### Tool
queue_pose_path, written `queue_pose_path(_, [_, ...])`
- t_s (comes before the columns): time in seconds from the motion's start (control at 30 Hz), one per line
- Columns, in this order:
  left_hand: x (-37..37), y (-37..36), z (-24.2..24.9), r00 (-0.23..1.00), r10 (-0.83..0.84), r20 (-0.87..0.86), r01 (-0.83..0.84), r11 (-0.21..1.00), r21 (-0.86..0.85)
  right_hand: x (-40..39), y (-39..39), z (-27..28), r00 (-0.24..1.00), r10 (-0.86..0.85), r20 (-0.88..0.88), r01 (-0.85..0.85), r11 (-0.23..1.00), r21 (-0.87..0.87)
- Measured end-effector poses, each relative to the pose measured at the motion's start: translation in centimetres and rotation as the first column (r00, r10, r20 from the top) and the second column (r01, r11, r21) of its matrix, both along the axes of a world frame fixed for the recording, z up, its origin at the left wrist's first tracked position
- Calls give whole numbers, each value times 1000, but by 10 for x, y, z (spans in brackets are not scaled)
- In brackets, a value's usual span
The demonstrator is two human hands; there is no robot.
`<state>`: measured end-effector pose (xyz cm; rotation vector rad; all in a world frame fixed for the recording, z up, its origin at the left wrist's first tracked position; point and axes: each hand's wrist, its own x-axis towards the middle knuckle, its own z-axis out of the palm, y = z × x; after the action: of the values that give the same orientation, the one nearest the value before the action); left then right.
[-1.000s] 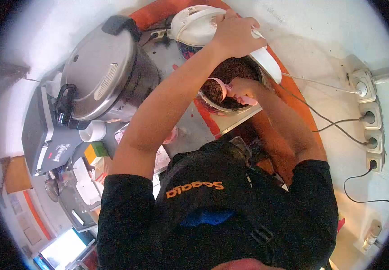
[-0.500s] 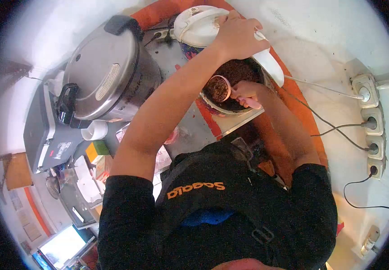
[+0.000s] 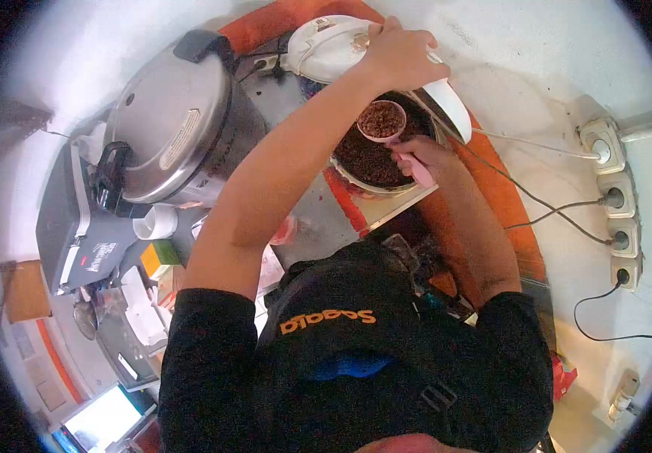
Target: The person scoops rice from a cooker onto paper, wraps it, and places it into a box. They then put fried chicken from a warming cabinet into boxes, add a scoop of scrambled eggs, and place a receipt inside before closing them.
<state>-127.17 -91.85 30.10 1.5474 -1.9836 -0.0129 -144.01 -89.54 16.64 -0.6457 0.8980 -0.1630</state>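
My right hand [image 3: 424,157] is closed round the handle of a pink scoop [image 3: 382,134], whose round cup is heaped with brown granules. The scoop is over a round tub [image 3: 373,189] holding more dark brown granules [image 3: 375,162]. My left hand [image 3: 405,57] grips a white lid [image 3: 450,109], which is tilted up on the wall side of the tub. Part of that lid is hidden behind the hand. My left forearm crosses in front of the tub's left side.
Left of the tub stands a large steel pot with a clamped lid [image 3: 164,113]. A white-lidded container [image 3: 330,49] is behind. White cups [image 3: 156,222] and a dark case [image 3: 84,234] sit at left. Cables run to wall sockets [image 3: 614,196] on the right.
The scoop has moved up and a little right in the tub, and its cup now shows a fuller heap of granules. My left hand stays on the lid.
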Motion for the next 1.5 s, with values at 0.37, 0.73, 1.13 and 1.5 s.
queue_pose_path(0.37, [14, 59, -18, 1000, 29, 11, -30, 988, 152, 43, 132, 29, 981, 188, 41, -189, 981, 42])
queue_pose_path(0.73, [53, 189, -110, 917, 129, -378, -80, 987, 142, 159, 242, -72, 885, 454, 99, -465, 862, 201])
queue_pose_path(1.13, [211, 491, -274, 615, 783, 98, -767, 565, 304, 206, 285, -94, 922, 382, 59, -387, 911, 146])
queue_pose_path(1.5, [225, 492, -312, 603, 776, 185, -765, 497, 410, 216, 322, -83, 968, 250, 13, -250, 965, 81])
